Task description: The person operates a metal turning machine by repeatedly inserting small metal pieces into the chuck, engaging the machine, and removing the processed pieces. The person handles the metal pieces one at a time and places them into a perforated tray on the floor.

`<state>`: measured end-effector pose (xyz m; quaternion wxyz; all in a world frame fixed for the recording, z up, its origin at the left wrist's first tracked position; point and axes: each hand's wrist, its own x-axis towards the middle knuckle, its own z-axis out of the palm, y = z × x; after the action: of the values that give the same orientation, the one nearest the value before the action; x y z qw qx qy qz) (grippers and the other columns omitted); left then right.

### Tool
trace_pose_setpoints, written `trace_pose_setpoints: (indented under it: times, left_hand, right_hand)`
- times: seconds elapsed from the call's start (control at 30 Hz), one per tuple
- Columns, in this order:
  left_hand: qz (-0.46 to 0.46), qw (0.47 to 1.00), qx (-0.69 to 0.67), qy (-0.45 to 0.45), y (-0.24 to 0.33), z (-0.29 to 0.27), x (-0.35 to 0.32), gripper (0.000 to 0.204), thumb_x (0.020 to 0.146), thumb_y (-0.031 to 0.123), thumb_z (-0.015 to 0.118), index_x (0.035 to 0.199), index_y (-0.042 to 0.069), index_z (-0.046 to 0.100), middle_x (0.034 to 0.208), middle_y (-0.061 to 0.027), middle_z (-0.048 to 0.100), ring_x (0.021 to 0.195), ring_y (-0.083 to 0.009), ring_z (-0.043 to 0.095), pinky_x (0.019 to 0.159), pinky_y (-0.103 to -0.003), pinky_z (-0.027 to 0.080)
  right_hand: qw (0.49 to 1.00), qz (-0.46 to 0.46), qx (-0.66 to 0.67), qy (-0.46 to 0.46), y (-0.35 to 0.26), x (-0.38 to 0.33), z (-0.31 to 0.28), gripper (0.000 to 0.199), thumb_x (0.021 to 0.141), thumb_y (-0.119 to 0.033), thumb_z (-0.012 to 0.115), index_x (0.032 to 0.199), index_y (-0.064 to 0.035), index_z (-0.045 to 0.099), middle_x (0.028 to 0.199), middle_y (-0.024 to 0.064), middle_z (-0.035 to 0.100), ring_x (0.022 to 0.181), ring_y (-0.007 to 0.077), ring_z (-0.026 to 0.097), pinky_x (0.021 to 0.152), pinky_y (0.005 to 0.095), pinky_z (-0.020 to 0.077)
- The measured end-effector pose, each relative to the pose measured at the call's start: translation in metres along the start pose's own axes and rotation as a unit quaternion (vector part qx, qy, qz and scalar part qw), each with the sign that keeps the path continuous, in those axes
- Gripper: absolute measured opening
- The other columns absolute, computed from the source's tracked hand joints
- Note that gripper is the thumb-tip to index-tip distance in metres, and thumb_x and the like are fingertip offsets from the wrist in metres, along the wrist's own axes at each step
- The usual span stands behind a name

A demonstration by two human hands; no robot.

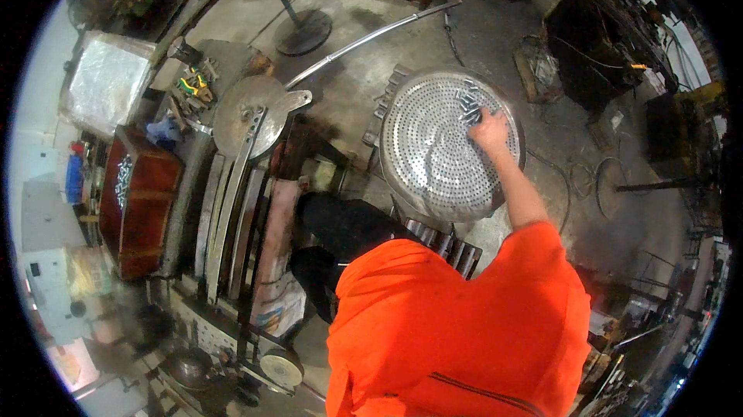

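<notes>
A large round metal plate (433, 161), drilled all over with small holes in rings, lies like a drum top in front of me. On its far right part sits a loose heap of short silvery metal pins (468, 101). My right hand (491, 132) reaches over the plate's right side, its fingers bent and closed at the near edge of the heap. The fingertips are partly hidden, so what they hold does not show. The arm comes from the orange sleeve (534, 254). My left hand is out of sight.
To the left stand a round metal disc (240, 126) with a bar across it, long metal bars (224, 223) and a reddish-brown bin (147, 200) with small metal parts. A long shiny pipe (364, 44) slants behind. Ridged metal rollers (445, 245) lie under the plate's near edge.
</notes>
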<state>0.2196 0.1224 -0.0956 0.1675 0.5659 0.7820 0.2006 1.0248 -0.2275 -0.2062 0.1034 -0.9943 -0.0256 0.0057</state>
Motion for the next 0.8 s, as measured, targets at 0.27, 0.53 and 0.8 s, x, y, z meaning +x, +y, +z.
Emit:
trace_pose_setpoints:
  times: [0.27, 0.53, 0.8]
  left_hand:
    - [-0.015, 1.0, 0.007, 0.002, -0.008, -0.005, 0.001, 0.031, 0.075, 0.021, 0.059, 0.083, -0.007, 0.05, 0.061, -0.0107, 0.051, 0.044, -0.017, 0.048, 0.04, -0.034, 0.039]
    - [-0.03, 1.0, 0.003, 0.008, -0.022, -0.011, -0.001, 0.031, 0.075, 0.022, 0.058, 0.083, -0.007, 0.05, 0.061, -0.0107, 0.051, 0.045, -0.0169, 0.047, 0.04, -0.034, 0.039]
    - [-0.042, 0.999, 0.006, 0.01, -0.039, -0.017, -0.004, 0.032, 0.075, 0.022, 0.058, 0.083, -0.007, 0.05, 0.06, -0.0106, 0.051, 0.045, -0.0167, 0.047, 0.04, -0.035, 0.039]
  right_hand:
    - [0.993, -0.104, 0.034, 0.046, -0.013, 0.012, -0.013, 0.058, 0.056, -0.024, 0.064, 0.112, -0.0135, 0.057, 0.114, 0.0165, 0.051, 0.104, 0.0335, 0.049, 0.086, 0.0419, 0.0439]
    - [0.996, -0.04, 0.012, -0.08, -0.046, 0.073, -0.001, 0.053, 0.063, -0.025, 0.063, 0.114, -0.014, 0.055, 0.117, 0.021, 0.049, 0.11, 0.0349, 0.047, 0.087, 0.0415, 0.0434]
    - [0.975, -0.207, 0.052, -0.06, -0.039, -0.04, 0.012, 0.048, 0.057, -0.02, 0.06, 0.105, -0.0132, 0.061, 0.097, 0.0174, 0.057, 0.09, 0.0334, 0.056, 0.081, 0.0389, 0.0464]
